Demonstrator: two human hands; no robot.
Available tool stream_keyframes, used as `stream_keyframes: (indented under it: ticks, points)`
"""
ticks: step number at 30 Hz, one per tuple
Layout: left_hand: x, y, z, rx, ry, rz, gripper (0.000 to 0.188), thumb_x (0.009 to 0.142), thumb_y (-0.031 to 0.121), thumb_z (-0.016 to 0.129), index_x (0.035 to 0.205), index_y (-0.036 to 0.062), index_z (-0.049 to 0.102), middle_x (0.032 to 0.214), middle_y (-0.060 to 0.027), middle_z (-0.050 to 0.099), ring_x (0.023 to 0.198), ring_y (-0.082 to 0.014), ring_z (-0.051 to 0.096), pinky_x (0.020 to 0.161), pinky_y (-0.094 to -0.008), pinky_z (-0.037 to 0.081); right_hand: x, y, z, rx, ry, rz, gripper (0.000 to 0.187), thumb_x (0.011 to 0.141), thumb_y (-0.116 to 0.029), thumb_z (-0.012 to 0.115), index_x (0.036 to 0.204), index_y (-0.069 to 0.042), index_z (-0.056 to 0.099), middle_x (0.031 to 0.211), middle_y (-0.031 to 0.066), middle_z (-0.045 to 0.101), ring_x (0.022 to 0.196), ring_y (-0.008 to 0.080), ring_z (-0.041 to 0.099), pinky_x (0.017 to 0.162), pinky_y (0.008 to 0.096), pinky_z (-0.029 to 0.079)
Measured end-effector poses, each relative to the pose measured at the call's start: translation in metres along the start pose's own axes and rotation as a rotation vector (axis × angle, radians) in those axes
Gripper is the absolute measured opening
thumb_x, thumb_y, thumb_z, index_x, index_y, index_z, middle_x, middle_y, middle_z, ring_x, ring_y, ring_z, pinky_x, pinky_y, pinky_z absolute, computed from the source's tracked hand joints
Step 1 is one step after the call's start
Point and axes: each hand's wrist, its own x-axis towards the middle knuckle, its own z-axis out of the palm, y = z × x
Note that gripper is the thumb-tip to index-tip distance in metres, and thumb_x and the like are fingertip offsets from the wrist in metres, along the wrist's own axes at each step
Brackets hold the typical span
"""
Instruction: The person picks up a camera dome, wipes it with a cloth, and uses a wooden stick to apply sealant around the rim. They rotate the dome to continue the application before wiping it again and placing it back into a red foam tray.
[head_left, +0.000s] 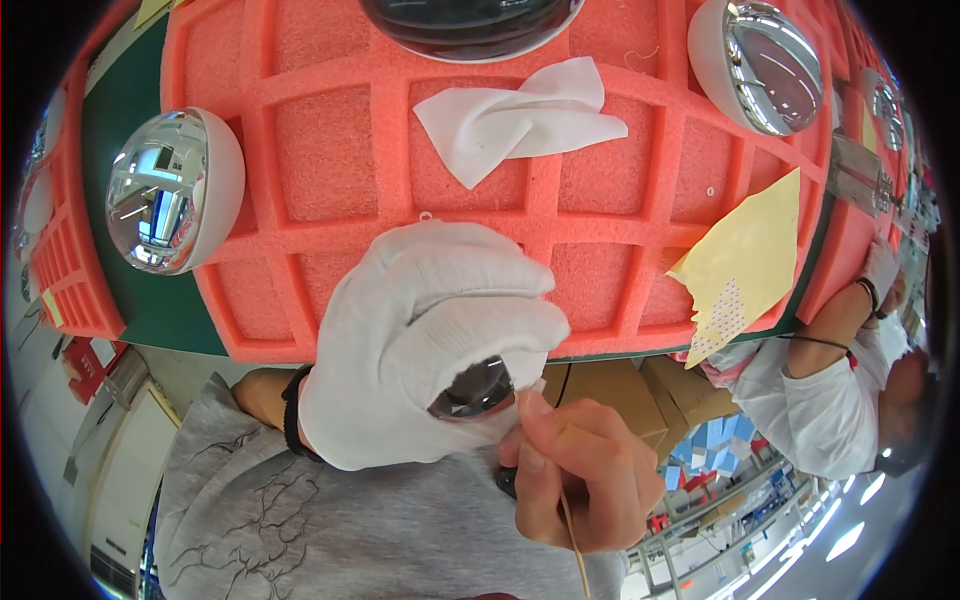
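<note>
My left hand point(425, 330) wears a white glove and curls around a dark, glossy rounded piece point(472, 392). Only part of that piece shows between the fingers and palm, and its full shape is hidden. Close beside it, my bare right hand point(590, 470) pinches a thin wooden stick point(574, 535). The stick's upper end is at the dark piece's right edge; whether it touches, I cannot tell. Both hands are at the near edge of a pink foam grid tray point(545, 185). A crumpled white cloth point(520, 118) lies on the tray beyond my left hand.
Mirror-like domes with white shells rest at the left point(165, 190) and far right point(768, 75); a dark dome point(475, 25) stands at the far middle. Torn yellow paper point(745, 262) lies on the right. Cardboard boxes point(605, 395) sit below the table edge. A co-worker point(840, 400) is at the right.
</note>
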Motion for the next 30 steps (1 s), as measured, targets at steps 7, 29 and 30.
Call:
stream_keyframes:
  ticks: [7,29,30]
  points:
    - [-0.002,0.002,-0.005,-0.018,-0.003,-0.036,0.058,0.059,0.004,0.088,0.112,0.0011,0.063,0.116,-0.0191,0.061,0.095,-0.0334,0.062,0.085,-0.0449,0.052,0.016,0.005,0.004,0.008,-0.014,-0.07,0.01,0.077,0.014,0.063,0.087,0.012,0.063,0.067,0.0207,0.067,0.044,0.0148,0.058,0.04,0.0228,0.044]
    - [-0.006,0.002,-0.002,-0.097,0.032,-0.097,0.058,0.061,0.006,0.091,0.112,0.0039,0.064,0.117,-0.0172,0.061,0.101,-0.0318,0.063,0.083,-0.0399,0.051,0.022,0.0,0.007,0.028,-0.033,-0.04,0.019,0.079,0.018,0.057,0.096,0.014,0.064,0.067,0.0168,0.063,0.048,0.0128,0.055,0.044,0.0213,0.04]
    - [-0.006,0.002,-0.002,-0.097,0.035,-0.095,0.058,0.061,0.006,0.091,0.112,0.0039,0.064,0.117,-0.0172,0.061,0.101,-0.0318,0.063,0.083,-0.0399,0.051,0.019,-0.001,0.003,0.038,-0.046,-0.021,0.019,0.079,0.018,0.057,0.096,0.014,0.064,0.067,0.0167,0.063,0.048,0.0128,0.056,0.044,0.0213,0.041]
